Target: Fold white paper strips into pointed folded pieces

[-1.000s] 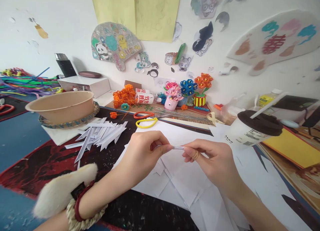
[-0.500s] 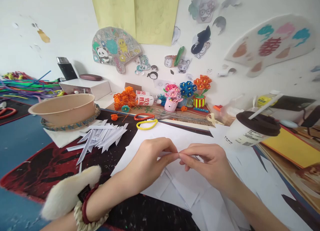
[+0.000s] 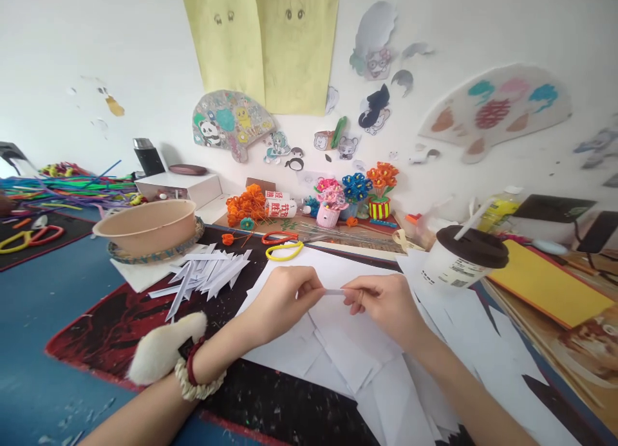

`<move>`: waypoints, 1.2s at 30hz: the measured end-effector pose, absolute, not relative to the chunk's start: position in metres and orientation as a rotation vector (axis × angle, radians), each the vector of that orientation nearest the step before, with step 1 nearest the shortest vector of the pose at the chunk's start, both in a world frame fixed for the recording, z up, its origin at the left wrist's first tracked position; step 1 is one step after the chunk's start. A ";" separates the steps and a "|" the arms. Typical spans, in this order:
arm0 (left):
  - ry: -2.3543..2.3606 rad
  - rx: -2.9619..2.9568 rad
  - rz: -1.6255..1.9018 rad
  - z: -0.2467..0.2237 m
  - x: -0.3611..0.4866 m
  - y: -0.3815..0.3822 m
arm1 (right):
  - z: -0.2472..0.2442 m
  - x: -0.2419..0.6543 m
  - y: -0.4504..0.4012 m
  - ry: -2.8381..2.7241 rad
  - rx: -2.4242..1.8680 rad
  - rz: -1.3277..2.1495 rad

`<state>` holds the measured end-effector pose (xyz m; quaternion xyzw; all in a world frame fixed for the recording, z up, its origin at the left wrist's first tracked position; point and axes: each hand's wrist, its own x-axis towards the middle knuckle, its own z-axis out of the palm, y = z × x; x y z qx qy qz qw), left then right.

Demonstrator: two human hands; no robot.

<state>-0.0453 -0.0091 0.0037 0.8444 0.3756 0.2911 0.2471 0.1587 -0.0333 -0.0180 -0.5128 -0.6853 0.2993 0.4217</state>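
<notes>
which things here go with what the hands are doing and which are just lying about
Seemingly in use:
paper strip, pinched by left hand and right hand
white sheets beneath
piled strips, likely

Seemingly lying about:
lidded cup
tan basin
black flask
orange flowers

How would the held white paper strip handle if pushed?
The paper strip looks narrow and thin, so probably very light. It spans straight between left hand and right hand, suggesting slight stiffness, though a push would likely crease it.
</notes>
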 end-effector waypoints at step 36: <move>1.545 2.413 1.115 0.034 -0.116 0.003 | -0.021 0.226 -0.017 -1.602 -1.451 0.598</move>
